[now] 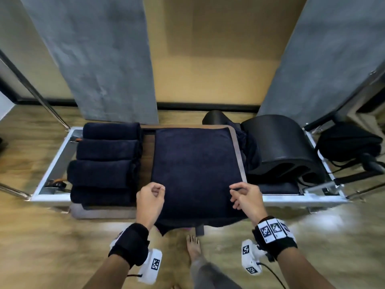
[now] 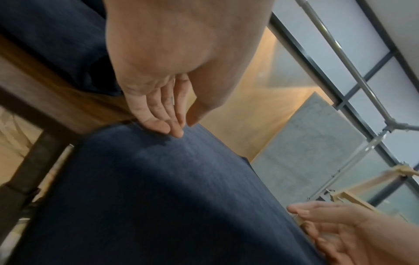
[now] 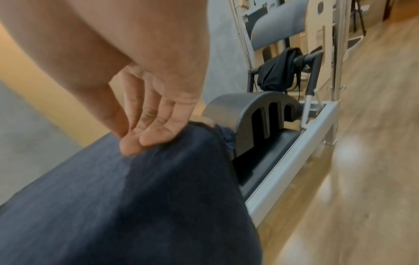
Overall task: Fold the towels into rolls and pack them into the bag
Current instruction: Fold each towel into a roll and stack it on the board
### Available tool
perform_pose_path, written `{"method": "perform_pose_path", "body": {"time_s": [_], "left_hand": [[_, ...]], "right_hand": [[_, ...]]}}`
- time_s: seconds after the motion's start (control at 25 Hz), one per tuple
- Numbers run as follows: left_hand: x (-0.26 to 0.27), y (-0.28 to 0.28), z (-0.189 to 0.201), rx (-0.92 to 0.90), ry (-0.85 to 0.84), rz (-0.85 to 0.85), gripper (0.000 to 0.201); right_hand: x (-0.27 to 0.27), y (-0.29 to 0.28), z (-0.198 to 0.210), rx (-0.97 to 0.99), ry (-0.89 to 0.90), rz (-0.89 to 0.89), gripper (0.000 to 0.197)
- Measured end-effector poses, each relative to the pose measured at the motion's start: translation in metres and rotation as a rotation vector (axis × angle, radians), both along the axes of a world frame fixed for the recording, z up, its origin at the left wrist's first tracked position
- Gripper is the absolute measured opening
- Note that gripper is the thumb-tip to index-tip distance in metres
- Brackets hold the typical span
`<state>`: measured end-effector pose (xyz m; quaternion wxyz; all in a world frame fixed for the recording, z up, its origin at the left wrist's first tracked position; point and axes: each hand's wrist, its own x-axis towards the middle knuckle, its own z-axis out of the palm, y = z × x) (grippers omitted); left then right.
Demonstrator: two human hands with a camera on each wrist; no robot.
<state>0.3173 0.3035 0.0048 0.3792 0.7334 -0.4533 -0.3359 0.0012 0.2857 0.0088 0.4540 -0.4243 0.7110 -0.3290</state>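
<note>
A dark navy towel (image 1: 195, 163) lies spread flat over a wooden box (image 1: 238, 147), and its near edge hangs over the front. My left hand (image 1: 155, 190) is at the towel's near left side; in the left wrist view its fingertips (image 2: 176, 132) touch the towel (image 2: 158, 188) with the thumb close by, and no cloth is pinched. My right hand (image 1: 236, 192) is at the near right side, and its fingertips (image 3: 145, 141) rest on the towel (image 3: 136, 197) at the box edge. Several rolled navy towels (image 1: 106, 159) lie side by side to the left. A black bag (image 1: 348, 142) hangs at the far right.
The box sits on a metal-framed exercise bed (image 1: 52, 163). A black curved barrel (image 1: 281, 147) stands right of the box, with more loose navy cloth (image 1: 249, 147) between them. Grey pillars rise behind. My bare foot (image 1: 193, 245) is on the wood floor below the towel.
</note>
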Motion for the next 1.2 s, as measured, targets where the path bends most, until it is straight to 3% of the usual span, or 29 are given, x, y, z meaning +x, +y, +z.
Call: {"method": "perform_pose_path", "body": {"time_s": [0.28,0.4,0.6,0.84,0.92,1.08,1.2], "left_hand": [[0.008,0.070,-0.006,0.006,-0.300,-0.105,0.006],[0.007,0.069,-0.001,0.031,-0.354,-0.139,0.018],[-0.005,0.028,0.029,-0.075,-0.376,-0.137,0.012],[-0.024,-0.095,0.065,-0.220,-0.338,-0.117,0.009],[-0.033,-0.132,0.060,-0.192,-0.301,-0.130,0.010],[-0.040,-0.160,0.031,-0.079,-0.062,-0.226,0.010],[-0.029,-0.137,0.008,-0.072,-0.069,-0.316,0.041]], "right_hand": [[-0.013,0.056,-0.011,0.002,0.432,0.021,0.022],[-0.010,0.053,-0.007,0.002,0.503,0.056,0.020],[0.007,0.009,0.022,-0.052,0.357,0.115,0.018],[0.048,-0.110,0.063,-0.176,0.088,0.089,0.014],[0.065,-0.148,0.066,-0.142,0.084,0.119,0.012],[0.081,-0.180,0.056,-0.061,0.031,0.144,0.005],[0.065,-0.171,0.041,-0.037,-0.040,0.116,0.018]]}}
